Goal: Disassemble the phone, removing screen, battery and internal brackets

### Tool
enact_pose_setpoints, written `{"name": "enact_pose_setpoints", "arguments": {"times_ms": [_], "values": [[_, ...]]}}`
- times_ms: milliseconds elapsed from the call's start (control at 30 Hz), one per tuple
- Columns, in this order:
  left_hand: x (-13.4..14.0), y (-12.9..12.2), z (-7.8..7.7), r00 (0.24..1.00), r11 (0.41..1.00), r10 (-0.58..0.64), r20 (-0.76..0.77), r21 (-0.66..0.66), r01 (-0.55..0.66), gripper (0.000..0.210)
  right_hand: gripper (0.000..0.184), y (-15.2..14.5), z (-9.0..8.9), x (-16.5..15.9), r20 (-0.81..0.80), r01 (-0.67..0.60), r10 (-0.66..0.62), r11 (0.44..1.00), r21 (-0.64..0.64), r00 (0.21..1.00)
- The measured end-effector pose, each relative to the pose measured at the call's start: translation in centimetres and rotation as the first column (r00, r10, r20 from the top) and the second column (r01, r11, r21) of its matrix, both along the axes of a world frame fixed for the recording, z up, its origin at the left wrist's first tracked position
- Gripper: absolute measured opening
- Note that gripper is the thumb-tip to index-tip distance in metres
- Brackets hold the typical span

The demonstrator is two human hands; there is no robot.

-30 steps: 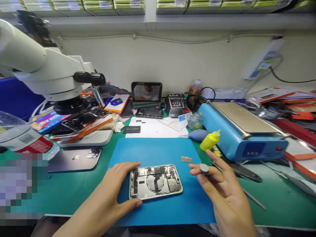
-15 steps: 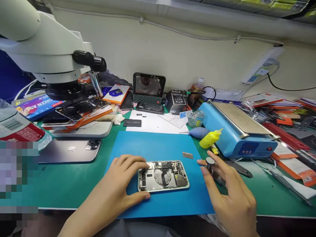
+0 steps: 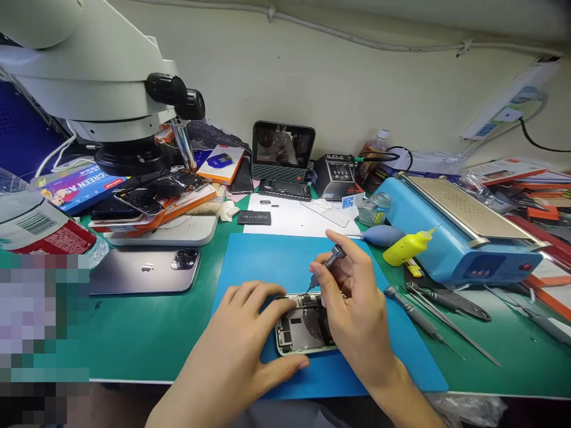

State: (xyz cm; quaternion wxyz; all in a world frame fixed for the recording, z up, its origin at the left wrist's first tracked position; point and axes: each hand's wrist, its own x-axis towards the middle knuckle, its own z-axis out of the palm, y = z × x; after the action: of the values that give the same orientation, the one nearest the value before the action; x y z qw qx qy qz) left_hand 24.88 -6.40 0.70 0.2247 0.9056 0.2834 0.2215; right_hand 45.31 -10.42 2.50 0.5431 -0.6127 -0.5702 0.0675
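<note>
An opened smartphone (image 3: 298,339) with its inner parts bare lies on the blue mat (image 3: 267,258). My left hand (image 3: 243,333) grips its left end, fingers along the far edge and thumb by the near edge. Between the fingertips of my right hand (image 3: 354,303) is a small grey screwdriver (image 3: 332,259), tilted, its tip down at the phone's far edge. Whether the tip sits in a screw is too small to tell. My right hand covers the phone's right part.
Right of the mat lie tweezers (image 3: 455,324) and a pen-like tool (image 3: 419,318). A blue heating plate machine (image 3: 446,238) stands behind them. At left are a microscope (image 3: 116,101), a grey phone (image 3: 143,270) and a bottle (image 3: 49,229). A black battery (image 3: 254,217) lies on white paper (image 3: 285,223).
My right hand has brought the screwdriver leftward from beside the phone to its far edge. My left hand still holds the phone. The view has shifted, uncovering the tools at right.
</note>
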Motion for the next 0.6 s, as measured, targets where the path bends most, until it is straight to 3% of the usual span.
{"name": "enact_pose_setpoints", "arguments": {"times_ms": [233, 600], "values": [[-0.08, 0.33, -0.46, 0.999, 1.0, 0.009, 0.044, 0.023, -0.01, 0.033, 0.044, -0.23, -0.7, -0.4, 0.066, 0.0, 0.0, 1.0, 0.011, 0.998], [-0.49, 0.72, -0.48, 1.0, 0.998, -0.013, 0.011, 0.064, 0.012, 0.034, 0.046, -0.14, -0.97, -0.46, 0.129, -0.002, 0.001, 1.0, 0.009, 0.992]]}}
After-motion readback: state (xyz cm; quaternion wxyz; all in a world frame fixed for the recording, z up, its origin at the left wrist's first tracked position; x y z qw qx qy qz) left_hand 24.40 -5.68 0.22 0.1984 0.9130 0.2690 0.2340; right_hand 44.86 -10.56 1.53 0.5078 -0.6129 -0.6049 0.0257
